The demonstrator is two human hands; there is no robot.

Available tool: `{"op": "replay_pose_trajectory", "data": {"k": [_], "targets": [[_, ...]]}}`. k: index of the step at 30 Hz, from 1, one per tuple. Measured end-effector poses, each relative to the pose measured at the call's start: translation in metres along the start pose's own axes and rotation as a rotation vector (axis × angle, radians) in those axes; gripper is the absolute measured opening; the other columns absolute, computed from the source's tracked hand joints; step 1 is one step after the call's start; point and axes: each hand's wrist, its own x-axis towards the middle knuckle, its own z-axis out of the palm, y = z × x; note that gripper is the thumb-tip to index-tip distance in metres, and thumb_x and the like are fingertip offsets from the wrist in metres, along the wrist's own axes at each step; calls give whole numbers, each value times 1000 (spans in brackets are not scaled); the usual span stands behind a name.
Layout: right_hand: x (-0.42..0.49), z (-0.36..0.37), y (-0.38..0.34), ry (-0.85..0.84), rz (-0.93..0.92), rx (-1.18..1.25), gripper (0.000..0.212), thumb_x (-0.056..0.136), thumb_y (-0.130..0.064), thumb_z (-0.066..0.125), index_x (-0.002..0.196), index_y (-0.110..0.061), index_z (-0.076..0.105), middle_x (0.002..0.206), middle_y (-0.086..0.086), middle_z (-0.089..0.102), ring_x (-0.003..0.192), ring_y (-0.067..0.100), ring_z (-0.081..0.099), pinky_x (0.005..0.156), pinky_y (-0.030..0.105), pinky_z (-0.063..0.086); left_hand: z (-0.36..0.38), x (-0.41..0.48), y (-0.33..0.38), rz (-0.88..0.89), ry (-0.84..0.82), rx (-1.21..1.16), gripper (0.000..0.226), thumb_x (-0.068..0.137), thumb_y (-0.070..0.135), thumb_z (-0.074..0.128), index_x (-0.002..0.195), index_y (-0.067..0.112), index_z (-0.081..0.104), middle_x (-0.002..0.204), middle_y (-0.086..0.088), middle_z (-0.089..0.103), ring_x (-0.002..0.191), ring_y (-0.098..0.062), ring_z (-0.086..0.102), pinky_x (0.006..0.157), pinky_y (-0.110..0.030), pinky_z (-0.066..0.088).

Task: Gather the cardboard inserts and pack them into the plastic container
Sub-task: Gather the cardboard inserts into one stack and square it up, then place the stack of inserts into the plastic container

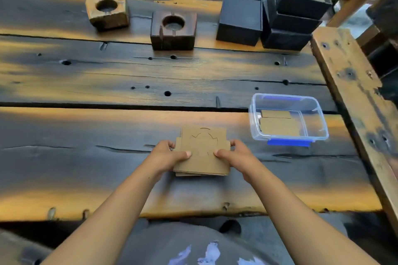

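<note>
A small stack of brown cardboard inserts (202, 153) with a cut-out outline on top lies on the wooden table (107, 135) in front of me. My left hand (170, 155) grips the stack's left edge, thumb on top. My right hand (233, 154) grips its right edge the same way. To the right stands the clear plastic container (288, 119) with blue clips, lid off. Cardboard inserts (279, 125) lie flat on its bottom.
Two wooden blocks with round holes (107, 9) (173, 30) stand at the back of the table. A black box (240, 19) and stacked black boxes (295, 15) stand at the back right. A wooden beam (353, 97) runs along the table's right side.
</note>
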Motion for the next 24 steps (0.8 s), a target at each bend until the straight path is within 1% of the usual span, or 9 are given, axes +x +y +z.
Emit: {"op": "replay_pose_trajectory", "data": {"k": [3, 7, 9, 12, 16, 19, 22, 23, 24], "targets": [[-9, -47, 23, 67, -50, -84, 38, 80, -32, 73, 109, -20, 53, 113, 3, 65, 103, 22, 64, 94, 43, 52, 55, -17, 2, 4, 6, 41, 38, 79, 22, 80, 103, 8, 55, 93, -5, 63, 81, -17, 65, 63, -28, 53], [-24, -104, 45, 102, -91, -149, 40, 79, -37, 72, 111, -22, 53, 113, -1, 64, 106, 22, 62, 94, 42, 51, 115, -37, 10, 20, 9, 60, 40, 79, 24, 80, 106, 8, 55, 103, -7, 61, 91, -20, 62, 63, -29, 48], [-28, -127, 57, 97, -99, -123, 40, 80, -36, 72, 113, -21, 54, 112, -1, 65, 104, 21, 63, 93, 42, 52, 136, -44, 16, 27, 8, 83, 44, 79, 26, 80, 109, 7, 55, 106, -8, 60, 97, -24, 62, 71, -33, 51], [-30, -155, 66, 98, -111, -58, 37, 79, -35, 73, 109, -21, 56, 107, -4, 66, 97, 16, 65, 89, 39, 53, 160, -50, 31, 62, 20, 146, 44, 78, 28, 81, 108, 10, 55, 103, -4, 60, 95, -22, 61, 76, -35, 52], [-22, -180, 69, 121, -141, -6, 38, 79, -38, 72, 109, -25, 54, 104, -8, 65, 93, 11, 64, 82, 34, 54, 179, -44, 54, 119, 18, 194, 43, 78, 28, 81, 107, 9, 56, 98, -5, 61, 85, -16, 61, 67, -30, 51], [-13, -192, 60, 167, -177, 12, 48, 79, -41, 72, 119, -36, 45, 97, -15, 61, 87, 2, 61, 70, 24, 49, 185, -27, 73, 147, -8, 201, 43, 78, 28, 81, 109, 7, 60, 101, -10, 67, 89, -22, 66, 77, -38, 56], [-2, -204, 50, 188, -190, 10, 61, 78, -44, 70, 133, -37, 43, 105, -4, 62, 101, 14, 63, 87, 34, 53, 190, -6, 91, 184, -35, 215, 45, 76, 29, 82, 110, 9, 60, 104, -13, 68, 95, -27, 67, 87, -46, 56], [2, -209, 47, 203, -186, 6, 62, 79, -43, 70, 134, -36, 44, 107, -4, 61, 103, 11, 62, 88, 32, 52, 192, 1, 97, 187, -52, 212, 45, 76, 30, 82, 110, 10, 59, 104, -13, 67, 96, -28, 67, 88, -47, 56], [5, -213, 42, 219, -188, 7, 58, 80, -42, 70, 133, -35, 46, 104, -9, 61, 98, 5, 62, 81, 25, 52, 194, 8, 102, 191, -69, 205, 45, 76, 31, 81, 110, 12, 58, 105, -13, 67, 97, -28, 67, 89, -48, 56]]}}
